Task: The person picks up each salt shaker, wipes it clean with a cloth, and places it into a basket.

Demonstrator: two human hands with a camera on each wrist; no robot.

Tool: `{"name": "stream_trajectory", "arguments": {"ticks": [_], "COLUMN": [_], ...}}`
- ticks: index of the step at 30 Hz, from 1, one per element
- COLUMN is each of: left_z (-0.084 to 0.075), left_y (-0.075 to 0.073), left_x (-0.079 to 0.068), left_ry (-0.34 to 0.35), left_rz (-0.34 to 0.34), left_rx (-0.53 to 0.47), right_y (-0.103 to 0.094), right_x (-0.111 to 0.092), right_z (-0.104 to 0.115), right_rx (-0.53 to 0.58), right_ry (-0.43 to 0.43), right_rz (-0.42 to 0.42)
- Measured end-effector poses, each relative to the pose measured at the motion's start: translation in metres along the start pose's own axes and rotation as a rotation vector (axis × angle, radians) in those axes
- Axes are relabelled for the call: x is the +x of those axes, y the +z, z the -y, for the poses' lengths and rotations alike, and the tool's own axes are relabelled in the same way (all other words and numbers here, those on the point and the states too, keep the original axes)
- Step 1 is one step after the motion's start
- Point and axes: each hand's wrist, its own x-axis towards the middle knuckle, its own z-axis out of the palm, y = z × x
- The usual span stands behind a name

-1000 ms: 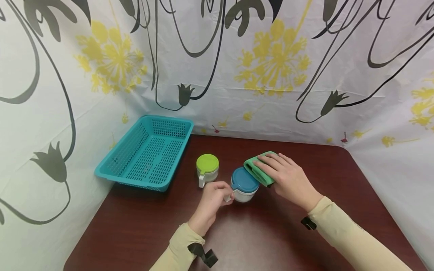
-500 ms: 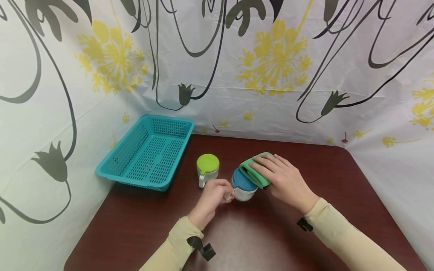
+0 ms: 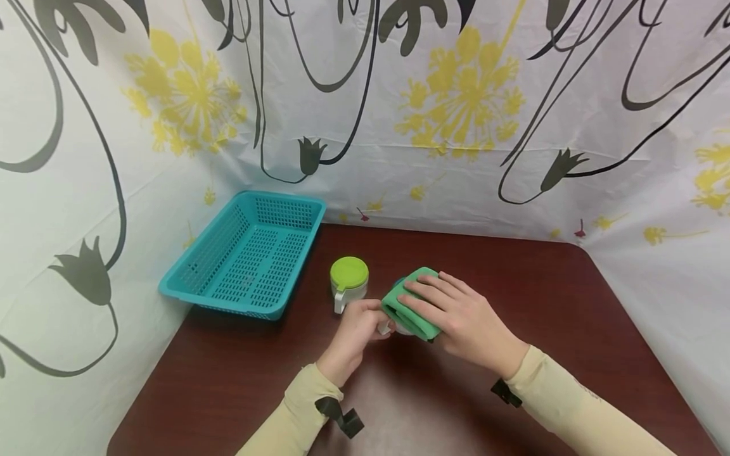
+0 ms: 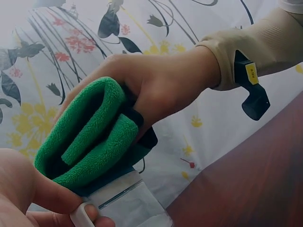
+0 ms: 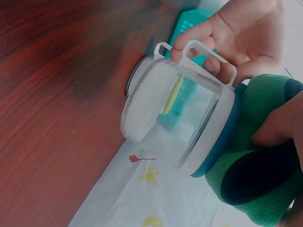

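A clear jar (image 5: pixel 150 106) with a white collar and a blue lid (image 5: pixel 222 137) stands on the table. My left hand (image 3: pixel 355 332) pinches its white handle (image 4: pixel 81 216) between thumb and fingers. Over the lid lies a folded green cloth (image 3: pixel 412 316), which hides most of the blue in the head view. My right hand (image 3: pixel 464 320) holds this cloth from above, fingers spread across it and the thumb (image 5: pixel 277 125) against its side. Left of the jar is a similar one with a lime-green lid (image 3: pixel 349 272), its handle turned toward me.
A turquoise plastic basket (image 3: pixel 242 309) with perforated walls sits at the back left of the dark red-brown table (image 3: pixel 228 380). Behind the table hangs a white curtain (image 3: pixel 365 126) printed with grey and yellow flowers.
My right hand has slid the green cloth leftward and toward me, from the lid's right edge to right across it. My left hand has kept its grip on the handle.
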Motion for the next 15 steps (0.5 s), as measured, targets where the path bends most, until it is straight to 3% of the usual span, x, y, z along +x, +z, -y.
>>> {"name": "stream_trajectory", "arguments": {"ticks": [15], "left_z": [-0.0044], "left_y": [0.0004], "left_x": [-0.0047], "left_ry": [0.023], "left_rz": [0.008], "left_rx": [-0.005], "right_y": [-0.0005], "right_x": [-0.0070], "right_z": [-0.0048], "right_rx": [-0.034], "right_ry": [0.005], "right_rz": [0.020]}}
